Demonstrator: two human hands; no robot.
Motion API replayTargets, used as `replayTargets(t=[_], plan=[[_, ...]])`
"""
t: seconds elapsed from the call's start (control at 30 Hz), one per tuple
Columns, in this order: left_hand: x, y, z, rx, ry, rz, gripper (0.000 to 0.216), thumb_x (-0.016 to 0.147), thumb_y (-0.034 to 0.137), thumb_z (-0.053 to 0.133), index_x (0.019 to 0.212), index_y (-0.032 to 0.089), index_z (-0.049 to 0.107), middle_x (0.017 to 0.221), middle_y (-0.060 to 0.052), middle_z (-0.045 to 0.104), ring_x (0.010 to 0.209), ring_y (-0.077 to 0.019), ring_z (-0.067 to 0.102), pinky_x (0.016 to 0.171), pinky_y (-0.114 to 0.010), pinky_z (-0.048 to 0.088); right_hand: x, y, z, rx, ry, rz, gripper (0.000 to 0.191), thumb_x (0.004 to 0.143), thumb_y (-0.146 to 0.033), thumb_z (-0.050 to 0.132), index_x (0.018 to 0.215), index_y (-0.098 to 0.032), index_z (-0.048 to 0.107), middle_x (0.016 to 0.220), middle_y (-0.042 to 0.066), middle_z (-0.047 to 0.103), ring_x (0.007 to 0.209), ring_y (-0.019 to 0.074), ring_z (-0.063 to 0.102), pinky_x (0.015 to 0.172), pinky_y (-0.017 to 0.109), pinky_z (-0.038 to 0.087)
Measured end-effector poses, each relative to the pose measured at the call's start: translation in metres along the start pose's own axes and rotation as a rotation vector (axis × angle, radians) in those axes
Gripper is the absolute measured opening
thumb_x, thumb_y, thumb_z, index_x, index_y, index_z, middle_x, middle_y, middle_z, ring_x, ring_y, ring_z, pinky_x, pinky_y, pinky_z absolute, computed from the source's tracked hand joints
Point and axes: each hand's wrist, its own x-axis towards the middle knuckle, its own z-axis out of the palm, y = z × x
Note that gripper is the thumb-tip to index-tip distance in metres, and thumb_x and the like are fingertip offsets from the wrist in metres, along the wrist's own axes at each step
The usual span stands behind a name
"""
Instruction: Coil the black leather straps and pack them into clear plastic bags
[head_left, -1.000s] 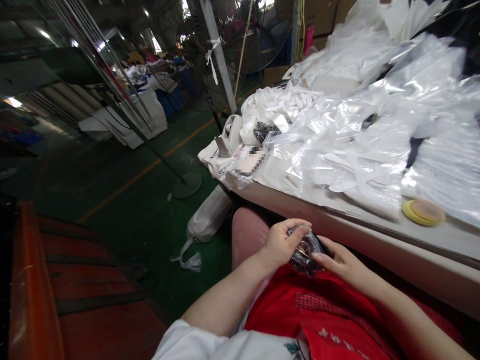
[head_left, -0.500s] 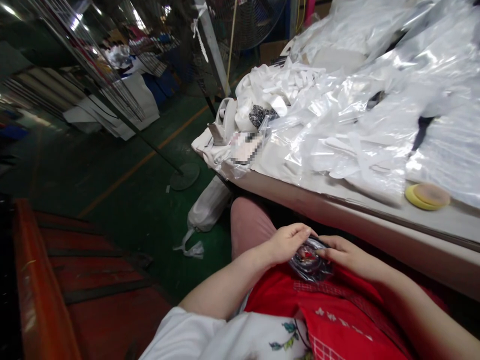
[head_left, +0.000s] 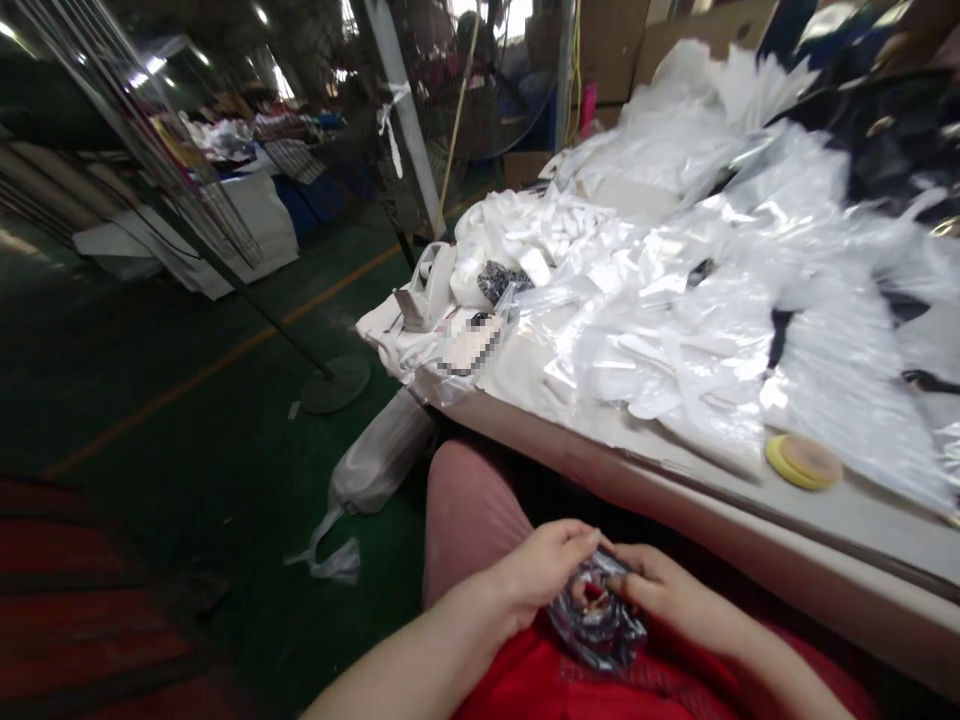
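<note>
My left hand (head_left: pixel 544 570) and my right hand (head_left: pixel 667 600) meet in my lap, just below the table edge. Both have their fingers curled round a small crumpled clear plastic packet (head_left: pixel 596 625) with something dark and a bit of red inside. The packet rests on red cloth (head_left: pixel 555 685) across my lap. My pink-clad knee (head_left: pixel 465 510) sticks out to the left of the hands.
A white table (head_left: pixel 675 495) runs along the right, heaped with clear plastic bags (head_left: pixel 720 300) and white cloth pieces (head_left: pixel 547 225). A yellow round pad (head_left: pixel 802 462) lies near its front edge. A white sack (head_left: pixel 375 465) and a fan stand's base (head_left: pixel 334 383) sit on the green floor.
The view has swung slightly up and left, so my hands sit lower in the picture. They keep working the packet, which now hangs lower between the fingers.
</note>
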Motion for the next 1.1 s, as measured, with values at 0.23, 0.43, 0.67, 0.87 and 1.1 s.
replayTargets(t=[0.23, 0.43, 0.67, 0.87, 1.1], plan=[[0.016, -0.020, -0.009, 0.063, 0.044, 0.095, 0.056, 0.075, 0.070, 0.058, 0.088, 0.016, 0.064, 0.059, 0.005, 0.052, 0.047, -0.0079, 0.040, 0.049, -0.022, 0.032, 0.010, -0.008, 0.009, -0.186, 0.075, 0.084, 0.028, 0.079, -0.018, 0.049, 0.092, -0.015, 0.074, 0.086, 0.003, 0.075, 0.086, 0.0251, 0.068, 0.071, 0.028, 0.050], [0.016, -0.033, -0.019, 0.169, 0.154, 0.134, 0.060, 0.070, 0.070, 0.064, 0.090, 0.013, 0.069, 0.084, -0.006, 0.067, 0.076, -0.0180, 0.058, 0.067, -0.027, 0.044, -0.007, -0.052, -0.026, -0.717, 0.440, -0.059, 0.023, 0.081, -0.034, 0.064, 0.100, -0.023, 0.070, 0.100, 0.008, 0.073, 0.089, 0.0261, 0.067, 0.080, 0.033, 0.051], [0.007, -0.021, -0.017, 0.316, 0.059, 0.153, 0.057, 0.081, 0.062, 0.058, 0.098, 0.011, 0.075, 0.089, -0.010, 0.073, 0.081, -0.0209, 0.063, 0.074, -0.029, 0.045, 0.022, -0.091, -0.123, -1.269, 1.119, 0.144, 0.052, 0.090, -0.052, 0.047, 0.119, -0.012, 0.062, 0.106, 0.017, 0.067, 0.088, 0.0331, 0.067, 0.074, 0.045, 0.051], [0.006, -0.022, -0.018, 0.339, 0.069, 0.178, 0.059, 0.082, 0.060, 0.056, 0.101, 0.008, 0.075, 0.093, -0.014, 0.074, 0.081, -0.0213, 0.063, 0.073, -0.029, 0.046, 0.043, -0.082, -0.138, -1.434, 1.059, 0.266, 0.039, 0.097, -0.033, 0.037, 0.103, -0.017, 0.072, 0.099, 0.014, 0.069, 0.076, 0.0269, 0.068, 0.064, 0.037, 0.046], [-0.008, -0.020, -0.010, 0.297, 0.119, 0.164, 0.053, 0.083, 0.057, 0.054, 0.100, 0.011, 0.074, 0.083, -0.007, 0.070, 0.065, -0.0149, 0.055, 0.059, -0.025, 0.042, 0.007, -0.101, -0.130, -1.395, 1.257, 0.232, 0.039, 0.100, -0.031, 0.036, 0.114, -0.013, 0.067, 0.108, 0.018, 0.070, 0.092, 0.0295, 0.066, 0.069, 0.037, 0.045]])
